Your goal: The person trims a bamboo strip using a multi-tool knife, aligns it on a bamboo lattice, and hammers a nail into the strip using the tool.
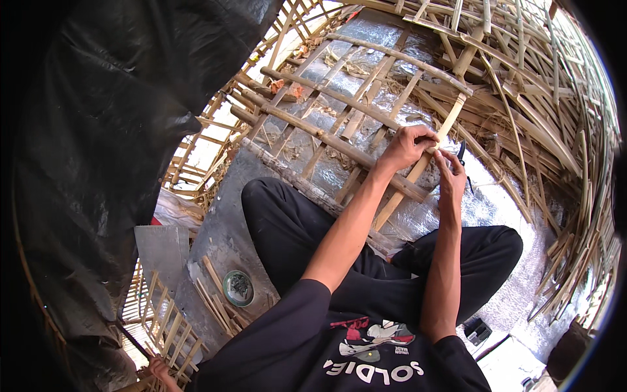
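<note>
A bamboo lattice panel [353, 150] of crossed poles and flat slats lies in front of my crossed legs. At its right side, a pale bamboo slat [450, 119] runs across the poles. My left hand [411, 147] is closed over this slat, its thumb and fingers pinched together. Just to the right and nearer, my right hand [450, 175] is pinched too, its fingertips almost meeting the left ones. A small pale bit shows between the fingertips, too small to name. Beside the right hand, a dark, thin-ended object [462, 155] is partly hidden.
Heaps of split bamboo strips [555, 130] fill the right side. A silvery sheet [503, 209] covers the floor. A green-rimmed bowl [238, 288] stands beside bamboo sticks [217, 304] at left. Dark sheeting [111, 144] hangs there. Another person's hand [159, 369] appears at lower left.
</note>
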{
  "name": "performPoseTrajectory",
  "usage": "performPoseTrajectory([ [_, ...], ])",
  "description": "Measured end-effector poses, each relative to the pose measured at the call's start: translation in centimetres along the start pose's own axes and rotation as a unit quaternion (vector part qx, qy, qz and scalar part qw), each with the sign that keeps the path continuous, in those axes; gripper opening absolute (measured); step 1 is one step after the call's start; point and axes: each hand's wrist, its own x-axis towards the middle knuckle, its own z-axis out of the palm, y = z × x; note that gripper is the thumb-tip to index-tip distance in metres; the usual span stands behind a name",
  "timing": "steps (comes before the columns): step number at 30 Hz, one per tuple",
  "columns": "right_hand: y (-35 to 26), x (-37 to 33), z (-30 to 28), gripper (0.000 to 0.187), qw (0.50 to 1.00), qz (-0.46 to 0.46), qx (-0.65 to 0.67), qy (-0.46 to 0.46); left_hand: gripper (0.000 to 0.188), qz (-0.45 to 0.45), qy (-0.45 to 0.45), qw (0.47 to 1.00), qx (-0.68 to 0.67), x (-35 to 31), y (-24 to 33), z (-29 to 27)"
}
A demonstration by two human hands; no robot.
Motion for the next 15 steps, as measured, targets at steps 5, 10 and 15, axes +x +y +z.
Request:
performPoseTrajectory([
  [5, 0.0, 0.2, -0.4, 0.032, 0.999, -0.045, -0.011, 0.023, 0.011, 0.027, 0.006, 0.999, 0.017, 0.1, 0.3, 0.8],
  [10, 2.7, 1.4, -0.9, 0.034, 0.999, -0.004, -0.04, 0.029, 0.012, -0.02, 0.0, 0.999, -0.028, 0.1, -0.1, 0.5],
  [15, 3.5, 1.6, -0.7, 0.033, 0.998, -0.002, -0.054, 0.042, 0.011, -0.043, -0.015, 0.999, -0.011, 0.1, -0.1, 0.5],
])
